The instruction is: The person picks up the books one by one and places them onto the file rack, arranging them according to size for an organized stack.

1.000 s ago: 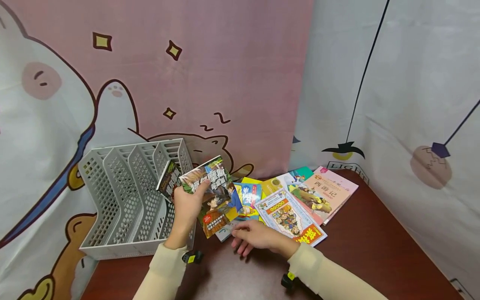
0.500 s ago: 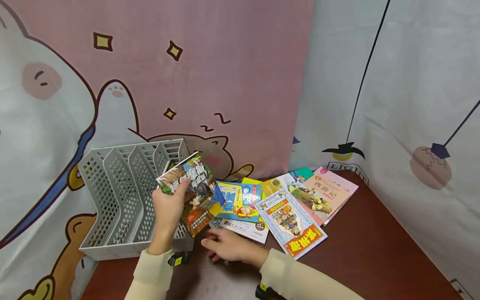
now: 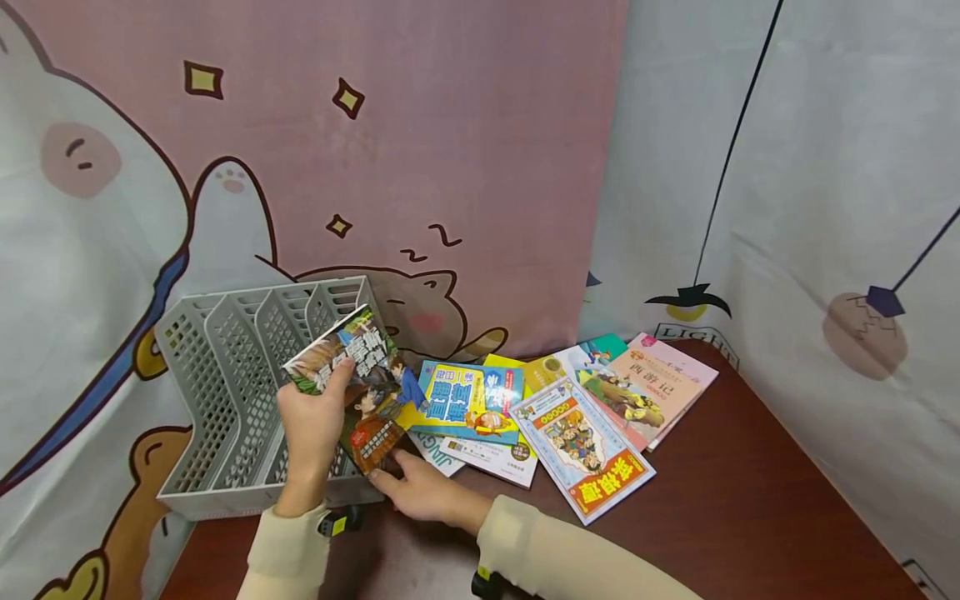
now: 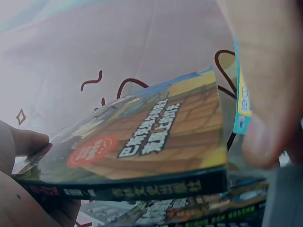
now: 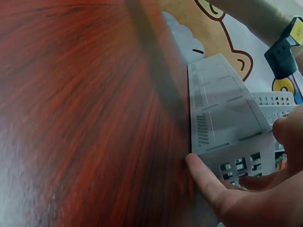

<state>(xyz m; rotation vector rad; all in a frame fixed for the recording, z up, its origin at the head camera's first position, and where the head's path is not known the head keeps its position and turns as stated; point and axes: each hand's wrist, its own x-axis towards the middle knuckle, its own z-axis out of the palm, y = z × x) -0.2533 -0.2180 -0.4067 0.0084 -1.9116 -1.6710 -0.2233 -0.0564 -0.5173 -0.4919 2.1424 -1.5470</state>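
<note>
In the head view my left hand (image 3: 311, 425) holds a paperback book (image 3: 378, 408) with a brown, comic-style cover, the thumb lying across its front. The book tilts over the right part of a grey plastic file rack (image 3: 247, 500). My right hand (image 3: 431, 492) is at the book's lower right corner. From the right wrist, its fingers (image 5: 206, 182) reach out straight beside the rack's bottom corner. The left wrist view shows the held book's dark spine, with a second similar book (image 4: 189, 210) below it, hidden in the head view.
Several books lie overlapping to the right: a blue-and-yellow one (image 3: 457, 400), a white-bordered one (image 3: 581, 450) and a pink one (image 3: 652, 383). They rest on a dark red-brown table (image 3: 720, 508). A printed curtain (image 3: 480, 167) hangs behind the rack.
My left hand has carried the book left over the rack, covering the second book there. My right hand has followed left to the book's lower corner. The blue-and-yellow book is now uncovered.
</note>
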